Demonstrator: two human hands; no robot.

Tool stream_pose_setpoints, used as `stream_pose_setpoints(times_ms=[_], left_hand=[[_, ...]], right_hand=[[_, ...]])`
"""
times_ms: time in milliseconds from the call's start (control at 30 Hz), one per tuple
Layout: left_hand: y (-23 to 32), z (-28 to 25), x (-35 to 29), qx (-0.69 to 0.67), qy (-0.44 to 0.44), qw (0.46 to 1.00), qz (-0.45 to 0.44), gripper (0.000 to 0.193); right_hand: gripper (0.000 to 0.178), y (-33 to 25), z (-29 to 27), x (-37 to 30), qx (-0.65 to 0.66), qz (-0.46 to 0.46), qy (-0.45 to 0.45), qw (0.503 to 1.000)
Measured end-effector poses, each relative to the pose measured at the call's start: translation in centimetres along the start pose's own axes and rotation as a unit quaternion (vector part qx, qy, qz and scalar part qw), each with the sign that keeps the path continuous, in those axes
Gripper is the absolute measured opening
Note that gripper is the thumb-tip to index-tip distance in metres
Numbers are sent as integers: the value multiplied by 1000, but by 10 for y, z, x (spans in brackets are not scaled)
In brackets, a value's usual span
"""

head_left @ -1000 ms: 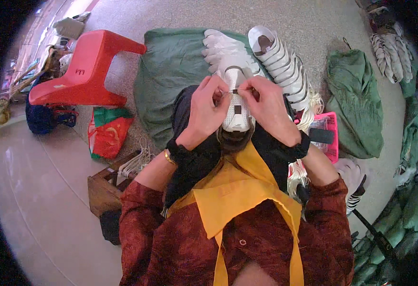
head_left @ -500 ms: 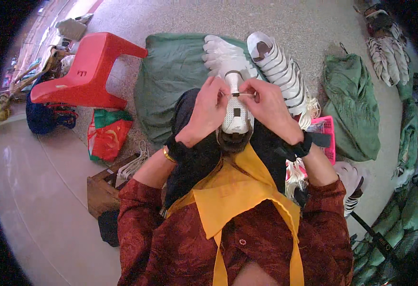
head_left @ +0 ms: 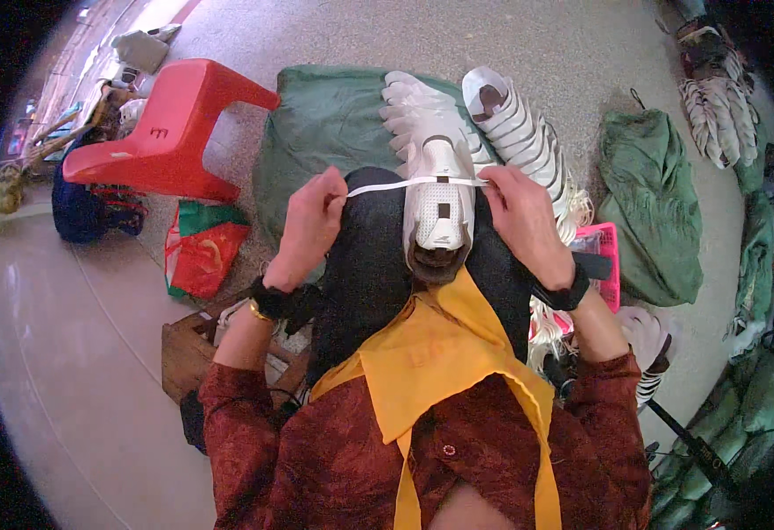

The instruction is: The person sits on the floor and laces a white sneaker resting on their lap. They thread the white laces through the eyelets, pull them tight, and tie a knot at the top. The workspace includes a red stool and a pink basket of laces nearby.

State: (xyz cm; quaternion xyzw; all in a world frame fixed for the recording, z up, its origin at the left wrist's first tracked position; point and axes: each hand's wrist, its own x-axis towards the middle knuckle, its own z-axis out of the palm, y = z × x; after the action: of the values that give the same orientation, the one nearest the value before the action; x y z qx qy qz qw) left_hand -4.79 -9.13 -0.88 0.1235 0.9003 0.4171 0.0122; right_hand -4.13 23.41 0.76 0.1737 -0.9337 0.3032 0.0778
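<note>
A white shoe upper with a dark opening at its near end rests between my thighs. A flat white shoelace runs across it, passing over its upper part and out to both sides. My left hand, out to the left of the upper, is closed in a pinch on one end of the lace. Close by the upper's right edge, my right hand pinches the other side of the lace. The lace's end on the right is hidden by the fingers.
Overlapping white uppers lie ahead on a green cloth, with another row of uppers to their right. A red plastic chair stands at left, above a red-green bag. At right are a pink basket and a green sack.
Both hands have moved apart from the middle of the upper, the left one farther. The lace, mostly hidden before, now stretches out to each side.
</note>
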Motion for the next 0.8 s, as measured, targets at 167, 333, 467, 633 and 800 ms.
stream_pose_setpoints(times_ms=[167,333,467,633,800], left_hand=[[13,0,2,131,5,986,103,7],[11,1,6,135,1,981,137,4],[4,5,3,124,-8,986,111,4],[6,-1,3,68,7,994,84,4],[25,-9,8,65,-27,993,90,8]], right_hand=[[13,2,0,-6,32,8,9,999],[11,-7,-6,-5,81,52,25,995],[11,-9,-18,-10,116,115,-8,987],[10,-8,-38,-26,119,148,-22,981],[9,-6,-49,-38,221,229,-122,940]])
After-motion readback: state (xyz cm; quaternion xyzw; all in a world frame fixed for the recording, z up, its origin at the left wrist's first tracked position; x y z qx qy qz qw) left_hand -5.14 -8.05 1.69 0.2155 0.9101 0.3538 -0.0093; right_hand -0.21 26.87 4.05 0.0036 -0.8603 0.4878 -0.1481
